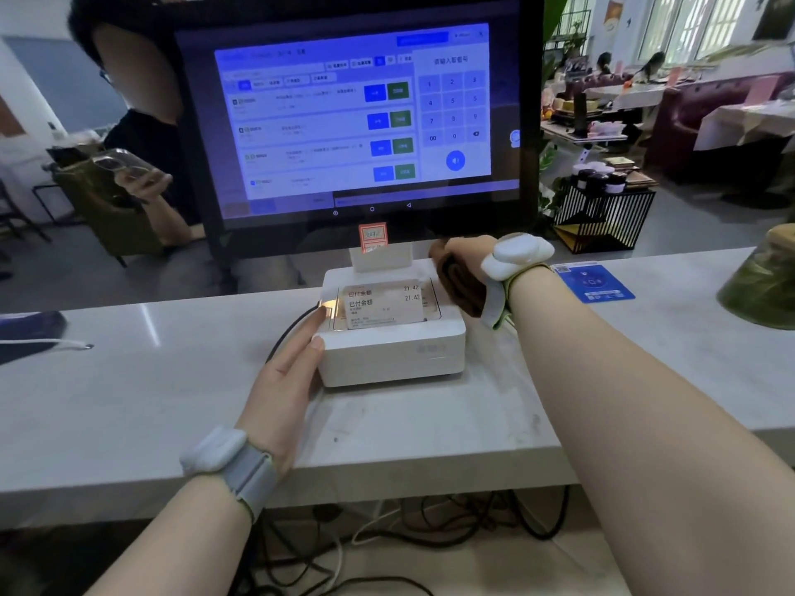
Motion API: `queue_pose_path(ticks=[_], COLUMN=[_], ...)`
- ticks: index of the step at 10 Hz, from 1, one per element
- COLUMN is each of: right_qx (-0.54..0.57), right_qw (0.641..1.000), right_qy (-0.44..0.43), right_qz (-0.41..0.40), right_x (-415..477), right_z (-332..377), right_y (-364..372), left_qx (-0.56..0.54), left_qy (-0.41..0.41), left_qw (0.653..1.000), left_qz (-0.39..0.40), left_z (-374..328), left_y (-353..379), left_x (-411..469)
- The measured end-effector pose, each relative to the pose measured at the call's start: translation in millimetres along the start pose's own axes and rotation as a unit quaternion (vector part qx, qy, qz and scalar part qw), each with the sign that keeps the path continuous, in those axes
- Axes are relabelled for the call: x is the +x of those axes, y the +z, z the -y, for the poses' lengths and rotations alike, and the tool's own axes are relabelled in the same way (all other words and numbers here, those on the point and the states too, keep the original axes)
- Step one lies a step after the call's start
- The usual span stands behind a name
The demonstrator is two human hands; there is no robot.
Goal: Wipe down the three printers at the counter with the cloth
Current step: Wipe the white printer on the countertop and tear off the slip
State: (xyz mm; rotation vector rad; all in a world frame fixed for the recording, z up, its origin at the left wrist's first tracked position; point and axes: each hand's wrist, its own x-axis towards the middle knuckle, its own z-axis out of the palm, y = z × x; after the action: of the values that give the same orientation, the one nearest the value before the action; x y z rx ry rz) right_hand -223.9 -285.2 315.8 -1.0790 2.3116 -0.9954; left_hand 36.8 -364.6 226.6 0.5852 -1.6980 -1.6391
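- The white counter runs from side to side in front of me.
- A big dark screen stands at the far edge of the counter, lit up blue with numbers on it.
- The white printer sits in the middle of the counter, just in front of the screen.
- My left hand is flat against the left side of the printer, with its fingers straight. It holds nothing.
- My right hand is at the far right corner of the printer. Its fingers are curled tight round the cloth.
- The brown cloth is bunched up and touches the right side of the printer's top.
- A paper slip lies on top of the printer.
- A blue card lies flat on the counter, right of my right wrist.
- A black wire runs along the counter on the printer's left.
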Motion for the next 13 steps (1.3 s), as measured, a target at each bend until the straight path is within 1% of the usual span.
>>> queue_pose_path(ticks=[1, 2, 3, 4, 5, 6, 7, 8, 9, 10, 11, 12, 13], right_qx=[0.089, 0.066, 0.103, 0.172, 0.166, 0.214, 0.339, 0.476, 0.584, 0.627, 0.629, 0.617, 0.581], right_qw=[0.995, 0.996, 0.992, 0.979, 0.977, 0.965, 0.927, 0.866, 0.804, 0.777, 0.776, 0.785, 0.812], right_qy=[0.033, 0.035, 0.026, 0.044, 0.038, 0.027, 0.03, 0.061, 0.077, 0.053, 0.029, 0.006, -0.021], right_qz=[-0.043, -0.046, -0.07, -0.101, -0.127, -0.146, -0.158, -0.141, -0.083, -0.021, 0.027, 0.05, 0.054], right_x=[-4.5, -16.4, -30.7, -60.4, -91.8, -119.8, -146.5, -177.0, -205.3, -224.9, -232.1, -232.7, -232.3], right_z=[-4.2, -6.3, -12.4, -17.6, -23.6, -25.7, -27.1, -23.1, -11.1, 0.9, 11.4, 18.2, 22.9], right_y=[1.5, 3.1, 10.8, 21.9, 31.4, 41.9, 58.5, 80.3, 98.3, 109.2, 115.8, 122.3, 131.9], left_qx=[0.009, 0.011, 0.012, 0.012, 0.012, 0.006, 0.007, 0.008, 0.014, 0.042, 0.049, -0.039, -0.167], left_qy=[0.0, -0.002, -0.004, 0.003, 0.01, 0.008, 0.007, 0.009, 0.013, 0.016, 0.023, -0.075, -0.232], left_qw=[1.0, 1.0, 1.0, 1.0, 1.0, 1.0, 1.0, 1.0, 1.0, 0.997, 0.992, 0.996, 0.946], left_qz=[0.0, -0.004, -0.001, -0.004, -0.006, -0.007, -0.011, -0.007, 0.003, -0.059, -0.114, 0.007, 0.156], left_z=[0.9, 1.3, 1.4, 1.7, 2.4, 1.8, 1.3, -1.9, -8.0, -14.6, -26.4, -34.8, -47.7], left_y=[-1.3, -2.3, -2.5, -2.8, -1.0, -0.1, 2.0, 2.2, 2.4, 5.1, 12.6, 17.1, 15.9], left_x=[0.7, 1.8, 2.5, 2.9, 2.4, 1.7, 1.9, -0.4, -3.7, -24.0, -67.2, -102.8, -119.0])
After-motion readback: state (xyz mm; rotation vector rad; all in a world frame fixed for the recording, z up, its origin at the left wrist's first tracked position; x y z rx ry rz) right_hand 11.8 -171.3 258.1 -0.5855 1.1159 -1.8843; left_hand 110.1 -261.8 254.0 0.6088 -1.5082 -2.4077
